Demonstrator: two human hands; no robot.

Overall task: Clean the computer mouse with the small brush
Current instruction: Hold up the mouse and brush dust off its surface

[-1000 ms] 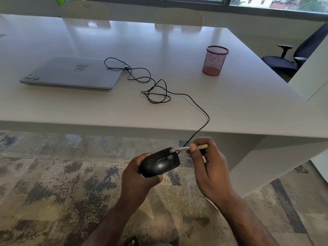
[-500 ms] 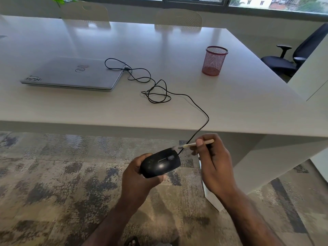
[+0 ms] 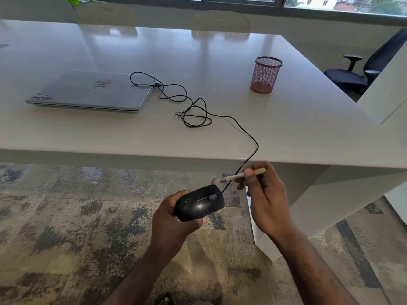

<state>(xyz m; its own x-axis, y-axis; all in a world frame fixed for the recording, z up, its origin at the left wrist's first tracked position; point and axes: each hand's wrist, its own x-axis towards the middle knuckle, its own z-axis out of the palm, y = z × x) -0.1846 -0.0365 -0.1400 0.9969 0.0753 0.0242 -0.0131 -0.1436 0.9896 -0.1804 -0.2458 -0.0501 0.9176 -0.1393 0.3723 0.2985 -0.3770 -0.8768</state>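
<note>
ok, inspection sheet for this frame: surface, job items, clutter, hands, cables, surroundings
Surface: white table, glossy; the work is done off its near edge, above patterned carpet.
Job's things: black mouse held in the air, top side up; small brush with its bristles at the mouse's front end, contact unclear.
Clutter: closed silver laptop; red mesh cup, standing upright.
Hands: left hand grips the mouse from below; right hand pinches the brush handle.
Cables: mouse cable loops loosely on the table, runs to the laptop's side and drops over the edge.
Surroundings: two pale chairs at the far side, black office chair right, windows behind.
</note>
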